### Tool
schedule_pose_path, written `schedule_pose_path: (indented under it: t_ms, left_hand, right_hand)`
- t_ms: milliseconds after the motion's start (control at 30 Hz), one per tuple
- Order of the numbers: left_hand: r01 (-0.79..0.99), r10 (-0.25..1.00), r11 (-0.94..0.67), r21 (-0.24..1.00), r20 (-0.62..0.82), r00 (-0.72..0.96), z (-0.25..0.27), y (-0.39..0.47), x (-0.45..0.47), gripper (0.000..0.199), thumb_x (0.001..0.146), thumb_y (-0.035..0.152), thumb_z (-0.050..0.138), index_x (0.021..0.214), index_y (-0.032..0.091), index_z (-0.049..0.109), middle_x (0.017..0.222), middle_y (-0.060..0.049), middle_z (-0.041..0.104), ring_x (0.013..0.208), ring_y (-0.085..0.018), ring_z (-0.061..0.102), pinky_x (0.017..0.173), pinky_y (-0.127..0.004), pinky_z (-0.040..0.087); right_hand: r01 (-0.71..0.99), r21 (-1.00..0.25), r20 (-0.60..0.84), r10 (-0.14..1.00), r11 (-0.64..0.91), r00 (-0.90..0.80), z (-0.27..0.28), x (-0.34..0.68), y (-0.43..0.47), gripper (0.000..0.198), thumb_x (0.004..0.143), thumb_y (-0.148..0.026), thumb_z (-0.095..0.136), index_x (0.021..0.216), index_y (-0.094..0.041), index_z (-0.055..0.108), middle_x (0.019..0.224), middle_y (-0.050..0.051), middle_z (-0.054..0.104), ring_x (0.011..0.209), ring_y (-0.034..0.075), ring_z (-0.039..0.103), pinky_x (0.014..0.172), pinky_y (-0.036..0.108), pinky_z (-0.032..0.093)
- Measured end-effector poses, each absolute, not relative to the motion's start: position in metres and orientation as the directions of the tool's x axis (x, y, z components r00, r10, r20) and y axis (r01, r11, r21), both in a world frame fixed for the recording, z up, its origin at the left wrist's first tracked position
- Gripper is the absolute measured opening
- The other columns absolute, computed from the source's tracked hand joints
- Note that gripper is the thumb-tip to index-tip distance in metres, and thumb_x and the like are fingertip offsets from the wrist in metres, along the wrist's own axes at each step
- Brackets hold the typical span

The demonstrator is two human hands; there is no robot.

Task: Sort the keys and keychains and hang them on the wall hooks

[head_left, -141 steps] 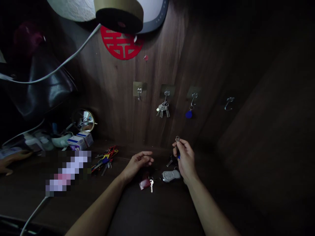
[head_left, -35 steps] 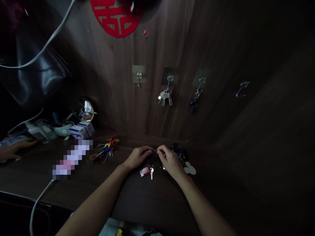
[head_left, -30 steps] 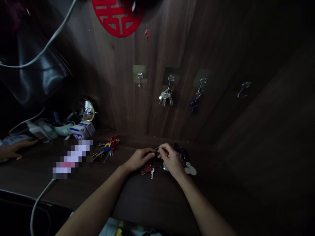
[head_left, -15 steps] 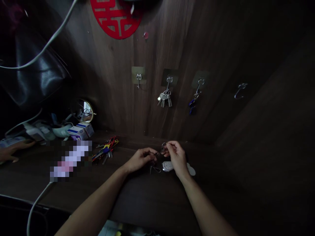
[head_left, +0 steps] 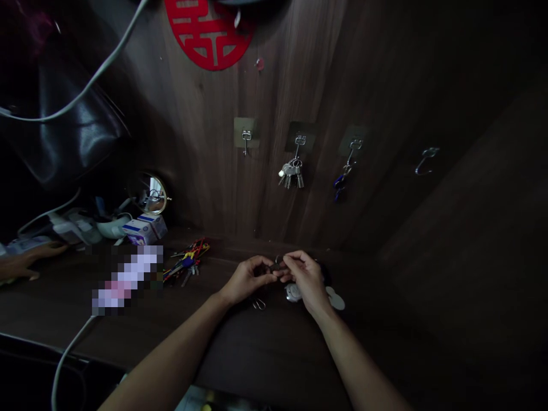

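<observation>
My left hand (head_left: 248, 279) and my right hand (head_left: 306, 279) meet just above the dark wooden shelf (head_left: 257, 348), with fingertips pinched. Between them is a small metal key ring (head_left: 278, 260) with a dark piece on it, too dim to make out. A wire loop (head_left: 258, 304) hangs or lies just below my left hand; which of the two I cannot tell. Partly covered by my right hand is a pale remote key fob (head_left: 292, 293). A whitish rounded tag (head_left: 337, 299) shows on the other side of that hand.
Behind, a key bunch (head_left: 291, 171) and blue keys (head_left: 339, 182) hang from wall hooks. Bare hooks (head_left: 246, 141) (head_left: 426, 161) flank them. Colourful keys (head_left: 188, 261), a box (head_left: 144, 229), a round mirror (head_left: 152, 194) and another person's hand (head_left: 34, 260) are at left.
Both hands have drawn closer together around the ring. The wire loop has shifted left and down, and my right hand covers more of the fob. The whole view has shifted slightly.
</observation>
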State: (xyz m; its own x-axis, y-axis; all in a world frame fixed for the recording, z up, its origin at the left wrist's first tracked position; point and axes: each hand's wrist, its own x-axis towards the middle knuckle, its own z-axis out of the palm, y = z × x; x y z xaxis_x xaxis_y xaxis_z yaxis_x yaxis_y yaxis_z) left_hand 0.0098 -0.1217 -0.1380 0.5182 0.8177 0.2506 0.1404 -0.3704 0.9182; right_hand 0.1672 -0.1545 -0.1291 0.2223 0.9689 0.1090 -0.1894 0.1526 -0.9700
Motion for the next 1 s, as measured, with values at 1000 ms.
schedule_pose_path:
  t_ms: [1000]
  left_hand:
    - [-0.203, 0.848, 0.095, 0.975, 0.028, 0.53, -0.126, -0.125, 0.009, 0.031, 0.063, 0.039, 0.073, 0.063, 0.013, 0.056, 0.061, 0.003, 0.054, 0.056, -0.007, 0.045, 0.055, -0.019, 0.037]
  right_hand:
    - [0.162, -0.946, 0.293, 0.954, 0.281, 0.058, -0.125, 0.168, -0.158, 0.012, 0.073, -0.03, 0.058, 0.077, -0.021, 0.063, 0.072, -0.001, 0.064, 0.057, 0.011, 0.056, 0.052, 0.022, 0.047]
